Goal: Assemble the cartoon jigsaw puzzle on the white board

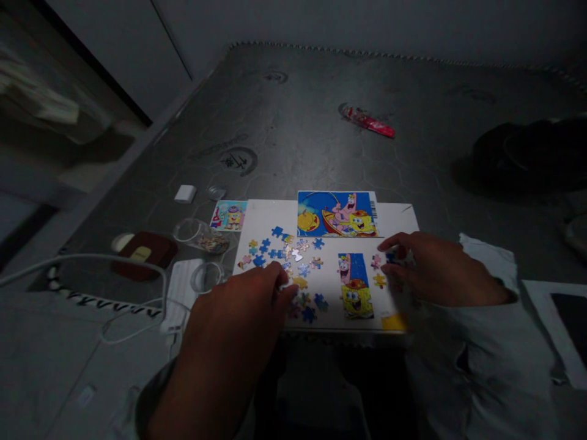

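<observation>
Loose jigsaw pieces (pixel 265 245) in blue, yellow and pink lie scattered on the left half of a white board (pixel 268 211). My left hand (pixel 250 299) is over the near edge of this pile, thumb and index finger a little apart; its other fingers are hidden beneath it. Joined pieces form a tall puzzle section (pixel 355 286) with a pink and a yellow cartoon figure. To its right, my right hand (pixel 424 263) has thumb and index finger spread around a few loose pieces (pixel 378 280). A picture card (pixel 337 214) lies at the board's far edge.
Left of the board are a smaller picture card (pixel 229 216), a clear jar (pixel 202 237) lying on its side with pieces inside, a brown case (pixel 144 255), a white power strip (pixel 181 290) and cables. A red packet (pixel 369 122) lies farther back; a dark bag-like object (pixel 527 156) is at right.
</observation>
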{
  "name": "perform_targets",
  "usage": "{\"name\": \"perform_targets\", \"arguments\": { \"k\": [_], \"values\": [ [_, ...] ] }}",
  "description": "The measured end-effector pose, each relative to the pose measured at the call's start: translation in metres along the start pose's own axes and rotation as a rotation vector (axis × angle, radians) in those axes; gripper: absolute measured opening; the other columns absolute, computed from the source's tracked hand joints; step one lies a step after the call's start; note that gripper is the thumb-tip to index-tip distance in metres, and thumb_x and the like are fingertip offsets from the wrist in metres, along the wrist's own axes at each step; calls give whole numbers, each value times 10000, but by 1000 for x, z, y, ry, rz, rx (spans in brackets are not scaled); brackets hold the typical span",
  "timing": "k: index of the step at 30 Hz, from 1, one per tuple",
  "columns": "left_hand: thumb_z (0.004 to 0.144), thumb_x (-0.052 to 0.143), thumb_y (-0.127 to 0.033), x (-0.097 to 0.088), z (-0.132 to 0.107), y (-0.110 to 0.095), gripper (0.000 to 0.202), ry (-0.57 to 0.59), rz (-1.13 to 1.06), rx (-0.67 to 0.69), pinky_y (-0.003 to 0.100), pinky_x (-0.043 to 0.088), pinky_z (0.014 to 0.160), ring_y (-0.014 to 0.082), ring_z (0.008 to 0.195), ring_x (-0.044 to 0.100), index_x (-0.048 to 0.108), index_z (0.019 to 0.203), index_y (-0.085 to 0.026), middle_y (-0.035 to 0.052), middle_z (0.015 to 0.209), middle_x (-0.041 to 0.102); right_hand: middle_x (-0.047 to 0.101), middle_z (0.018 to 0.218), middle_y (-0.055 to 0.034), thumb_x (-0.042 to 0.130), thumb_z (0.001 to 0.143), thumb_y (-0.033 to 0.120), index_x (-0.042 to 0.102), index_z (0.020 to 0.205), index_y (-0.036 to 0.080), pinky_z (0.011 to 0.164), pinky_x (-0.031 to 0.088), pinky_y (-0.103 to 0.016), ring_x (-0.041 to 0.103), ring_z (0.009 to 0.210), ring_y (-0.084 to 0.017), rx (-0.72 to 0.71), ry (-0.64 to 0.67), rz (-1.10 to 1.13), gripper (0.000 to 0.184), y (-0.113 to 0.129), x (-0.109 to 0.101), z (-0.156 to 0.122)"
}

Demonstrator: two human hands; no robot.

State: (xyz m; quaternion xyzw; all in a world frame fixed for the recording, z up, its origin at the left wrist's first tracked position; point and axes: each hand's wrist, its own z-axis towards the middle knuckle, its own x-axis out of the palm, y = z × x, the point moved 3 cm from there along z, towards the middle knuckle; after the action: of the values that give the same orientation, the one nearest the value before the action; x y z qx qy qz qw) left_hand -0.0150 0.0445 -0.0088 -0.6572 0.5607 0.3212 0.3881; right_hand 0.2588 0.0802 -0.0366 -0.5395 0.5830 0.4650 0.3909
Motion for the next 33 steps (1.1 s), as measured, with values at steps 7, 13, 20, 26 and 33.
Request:
{"name": "perform_targets", "arguments": {
  "k": [7,13,20,26,33],
  "values": [
    [956,480,-437,0,0,-3,247,-3,19,15,302,330,579,242,808,694,677,1055,-324,14,990,767,710,940,-69,613,840,371,697,1051,294,582,475,-384,675,748,-264,-45,1,0,239,1,2,2],
    [961,487,-436,1,-1,-3,268,-32,41,30,336,407,635,287,918,715,677,1122,-337,22,1075,767,710,960,-38,619,849,346,680,1119,294,598,448,-335,668,780,-221,-99,-40,-12,282,26,-1,-1],
    [960,490,-444,4,0,-1,261,-50,18,46,346,419,627,285,868,720,679,1102,-334,20,1017,771,708,1070,-47,673,828,385,654,1142,290,672,465,-371,676,872,-250,-180,-17,9,329,54,0,-5],
    [958,496,-435,4,0,0,270,-68,10,59,344,436,653,283,910,722,679,1125,-328,23,1065,772,682,1193,-55,580,899,367,663,1144,306,723,480,-418,676,947,-287,-182,55,-10,265,64,1,-6],
    [965,476,-461,2,0,-3,285,-55,37,41,318,408,622,263,863,718,690,1097,-328,35,1038,772,685,1178,-56,574,905,363,663,1161,320,757,482,-418,671,965,-290,-174,80,-4,275,67,1,-6]
  ]
}}
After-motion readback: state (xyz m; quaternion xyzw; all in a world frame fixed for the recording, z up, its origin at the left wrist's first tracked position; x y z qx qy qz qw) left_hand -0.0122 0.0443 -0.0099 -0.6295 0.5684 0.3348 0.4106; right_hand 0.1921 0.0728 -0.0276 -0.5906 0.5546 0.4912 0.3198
